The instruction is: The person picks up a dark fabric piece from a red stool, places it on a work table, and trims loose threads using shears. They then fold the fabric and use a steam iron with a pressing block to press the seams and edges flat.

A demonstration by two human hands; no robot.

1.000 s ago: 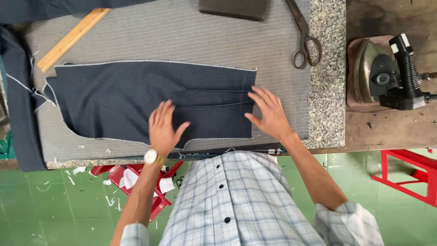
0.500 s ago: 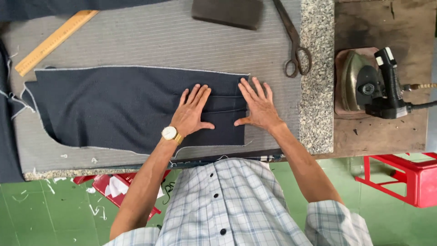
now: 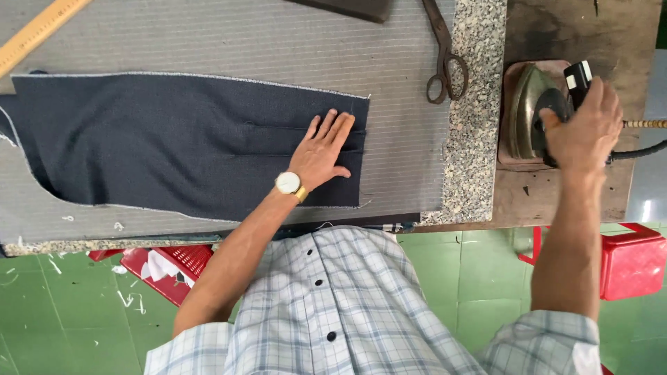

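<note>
The dark blue fabric piece [image 3: 180, 146] is spread flat on the striped grey cover of the bench [image 3: 278, 48]; its right end is pressed by the left hand [image 3: 323, 149], whose fingers [image 3: 333, 128] are laid out flat and released, nothing being grasped; right of the fabric, past the speckled bench edge, the black handle of the iron [image 3: 538, 114] is grasped by the clenched right hand [image 3: 583, 132]; scissors [image 3: 443, 52] are seen between fabric and iron.

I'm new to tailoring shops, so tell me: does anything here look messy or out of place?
Mostly tidy. Only pale scraps lie scattered on the green floor. The left hand flattens the dark cloth; the right hand grips the iron.
</note>
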